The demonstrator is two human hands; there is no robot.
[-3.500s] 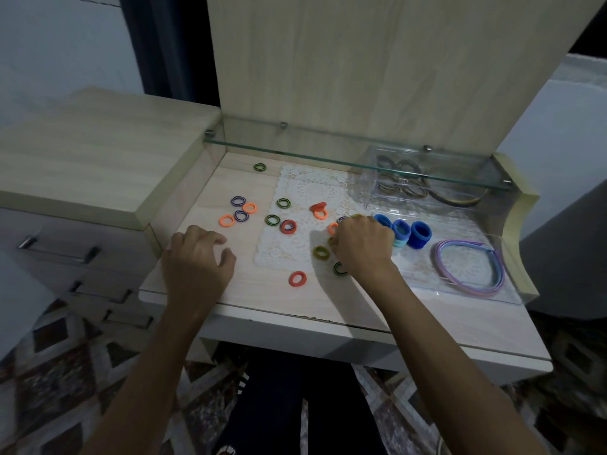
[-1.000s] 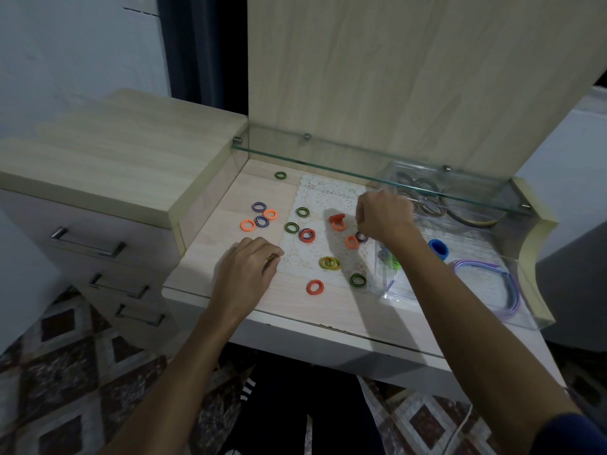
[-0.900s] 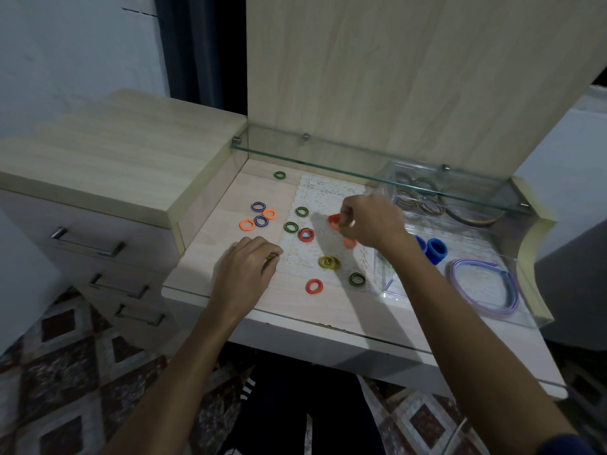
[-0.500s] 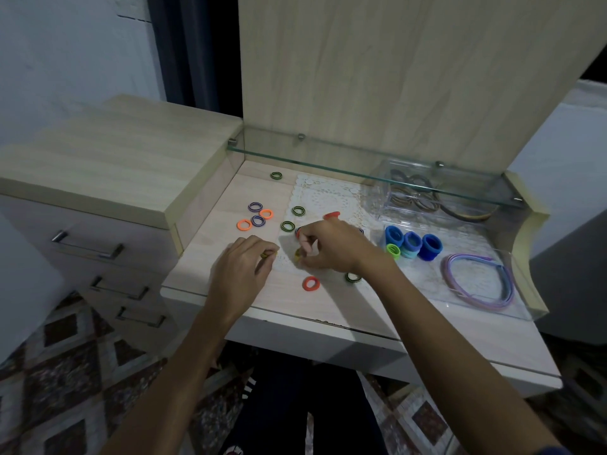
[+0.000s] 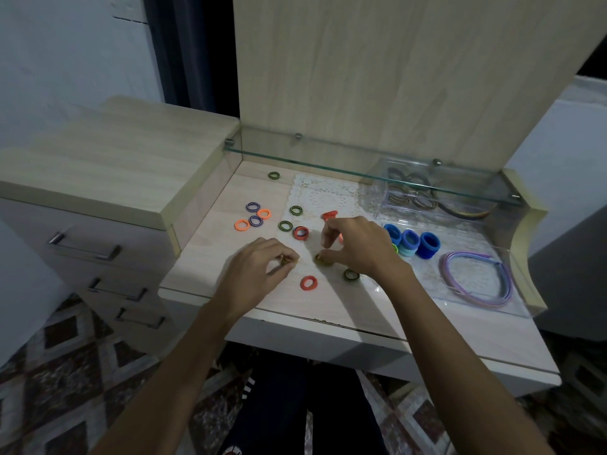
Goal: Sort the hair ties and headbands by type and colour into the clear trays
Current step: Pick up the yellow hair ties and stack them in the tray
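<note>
Small hair ties lie loose on the desk: orange, purple, dark green and red. My right hand pinches an olive-yellow hair tie on the lace mat. My left hand is curled around another small olive tie. To the right, a clear tray holds thick blue ties and purple headbands. A second clear tray at the back holds brown ties and a headband.
A glass shelf overhangs the back of the desk above the far tray. A drawer unit stands higher on the left. The desk's front edge is just below my wrists. A wooden panel rises behind.
My right hand has come back from the blue ties in the tray to the loose ties on the mat and closed on an olive one. My left hand slid right.
</note>
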